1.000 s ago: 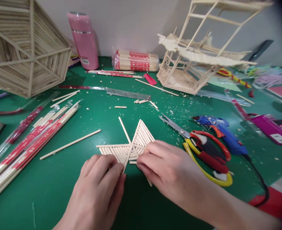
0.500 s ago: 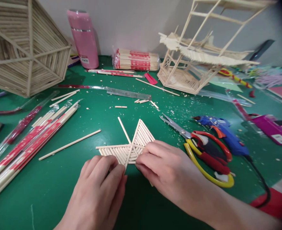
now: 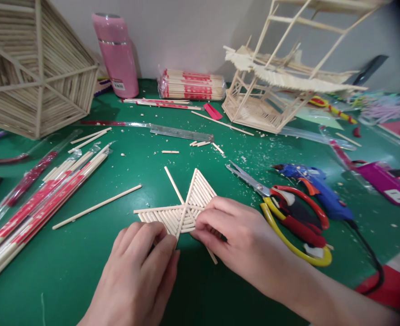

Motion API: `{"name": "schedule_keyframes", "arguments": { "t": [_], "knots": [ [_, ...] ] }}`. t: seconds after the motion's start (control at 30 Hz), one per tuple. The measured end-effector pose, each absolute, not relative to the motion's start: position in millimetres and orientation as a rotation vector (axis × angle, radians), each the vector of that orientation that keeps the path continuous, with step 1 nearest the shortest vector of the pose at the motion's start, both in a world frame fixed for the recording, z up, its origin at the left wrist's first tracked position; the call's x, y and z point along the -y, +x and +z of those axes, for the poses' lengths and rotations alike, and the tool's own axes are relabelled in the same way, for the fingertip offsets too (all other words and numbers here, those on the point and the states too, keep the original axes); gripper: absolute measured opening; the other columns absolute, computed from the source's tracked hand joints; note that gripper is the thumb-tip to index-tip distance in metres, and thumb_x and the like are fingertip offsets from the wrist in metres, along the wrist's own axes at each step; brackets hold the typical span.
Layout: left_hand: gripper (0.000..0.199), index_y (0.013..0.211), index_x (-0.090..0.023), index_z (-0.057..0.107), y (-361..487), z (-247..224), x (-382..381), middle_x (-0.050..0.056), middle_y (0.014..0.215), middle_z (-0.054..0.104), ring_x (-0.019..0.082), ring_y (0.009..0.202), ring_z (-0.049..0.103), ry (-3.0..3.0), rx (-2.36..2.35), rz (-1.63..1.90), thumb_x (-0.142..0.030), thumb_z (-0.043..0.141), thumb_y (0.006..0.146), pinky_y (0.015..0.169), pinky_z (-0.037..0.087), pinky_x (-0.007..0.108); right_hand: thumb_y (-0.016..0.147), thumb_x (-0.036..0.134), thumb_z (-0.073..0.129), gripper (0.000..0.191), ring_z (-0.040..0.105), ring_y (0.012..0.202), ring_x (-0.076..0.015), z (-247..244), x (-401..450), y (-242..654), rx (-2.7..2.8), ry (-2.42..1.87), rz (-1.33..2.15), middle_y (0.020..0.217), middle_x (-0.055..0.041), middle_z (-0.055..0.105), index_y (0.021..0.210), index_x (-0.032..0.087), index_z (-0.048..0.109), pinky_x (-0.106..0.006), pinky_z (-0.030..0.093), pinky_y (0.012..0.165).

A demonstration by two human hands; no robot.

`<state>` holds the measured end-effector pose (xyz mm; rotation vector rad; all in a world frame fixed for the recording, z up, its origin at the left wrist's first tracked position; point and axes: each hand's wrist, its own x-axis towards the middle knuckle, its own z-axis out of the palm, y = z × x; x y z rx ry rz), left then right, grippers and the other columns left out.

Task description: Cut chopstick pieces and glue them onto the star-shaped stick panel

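A partly filled wooden stick frame [image 3: 202, 190] lies in front of me, with spokes crossing at its middle and short sticks laid side by side between several of them. My left hand [image 3: 135, 267] is closed on its near left edge, fingertips by the end of one spoke. On the other side my right hand [image 3: 235, 231] pinches the frame near its right part, thumb low and index finger above. The fingers hide parts of the right spokes, and one stick end sticks out below that hand. Left of the frame is a loose stick [image 3: 98, 207].
Scissors [image 3: 254, 181] and a blue glue gun [image 3: 308, 181] lie right. Wrapped chopsticks [image 3: 47, 213] are at left. Behind stand a pink bottle [image 3: 116, 59], a chopstick bundle [image 3: 193, 85], a stick-built model [image 3: 254, 99] and a large stick panel [image 3: 13, 104].
My right hand's fingers have shifted and parted slightly, so more of the stick below them shows. The left hand keeps its hold, and the whole view has moved a little.
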<state>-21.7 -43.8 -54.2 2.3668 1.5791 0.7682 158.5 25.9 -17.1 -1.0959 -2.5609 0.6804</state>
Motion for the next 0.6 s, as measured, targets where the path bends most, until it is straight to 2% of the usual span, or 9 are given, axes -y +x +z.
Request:
{"name": "schedule_keyframes", "arguments": {
  "t": [0.13,0.27,0.4,0.6],
  "knots": [
    [0.017,0.094,-0.019,0.054,-21.6,-55.2,44.5,0.006,0.090,0.055,0.018,0.077,0.050,2.354,-1.577,0.794,-0.009,0.049,0.081,0.064,0.046,0.033,0.081,0.013,0.056,0.014,0.048,0.064,-0.0103,-17.8,-28.8,157.9,2.542,-1.123,0.702,0.071,0.0014,0.051,0.068,0.018,0.055,-0.022,0.038,0.056],
    [0.031,0.107,-0.019,0.052,-19.0,-52.2,44.8,0.007,0.092,0.055,0.020,0.078,0.049,2.424,-1.596,0.691,-0.007,0.045,0.080,0.063,0.045,0.034,0.080,0.012,0.057,0.014,0.047,0.062,-0.0100,-19.2,-29.4,157.1,2.543,-1.133,0.688,0.071,0.0015,0.050,0.068,0.017,0.054,-0.021,0.036,0.054],
    [0.043,0.113,-0.024,0.051,-16.9,-47.5,44.7,0.007,0.089,0.055,0.021,0.075,0.048,2.490,-1.673,0.567,-0.007,0.042,0.076,0.060,0.043,0.035,0.080,0.013,0.057,0.013,0.048,0.063,-0.0104,-19.9,-27.9,159.3,2.533,-1.111,0.674,0.071,0.0013,0.050,0.068,0.017,0.054,-0.022,0.037,0.055],
    [0.044,0.114,-0.025,0.052,-19.2,-48.8,43.6,0.006,0.086,0.056,0.021,0.070,0.049,2.653,-1.634,0.491,-0.012,0.048,0.072,0.057,0.043,0.033,0.081,0.014,0.056,0.009,0.050,0.067,-0.0121,-20.8,-23.8,166.3,2.498,-1.114,0.724,0.075,0.0000,0.052,0.073,0.017,0.055,-0.024,0.039,0.059]
  ]
}}
